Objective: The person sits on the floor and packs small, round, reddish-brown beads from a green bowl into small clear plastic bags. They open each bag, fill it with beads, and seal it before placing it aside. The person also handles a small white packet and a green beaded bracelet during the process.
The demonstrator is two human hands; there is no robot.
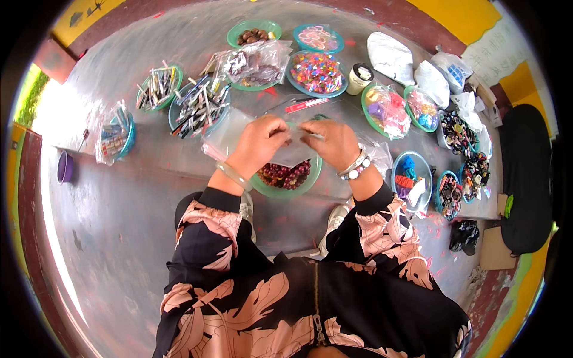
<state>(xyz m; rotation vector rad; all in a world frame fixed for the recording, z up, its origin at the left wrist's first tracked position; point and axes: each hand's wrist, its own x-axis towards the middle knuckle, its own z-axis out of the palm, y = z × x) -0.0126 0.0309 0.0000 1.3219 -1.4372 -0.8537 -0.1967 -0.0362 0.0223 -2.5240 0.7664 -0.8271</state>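
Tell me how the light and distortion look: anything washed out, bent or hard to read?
Head view: daylight washes out the floor at far left; head view: the wall curves along the black rim; head view: the clear bag between left hand and right hand is see-through, its outline faint.
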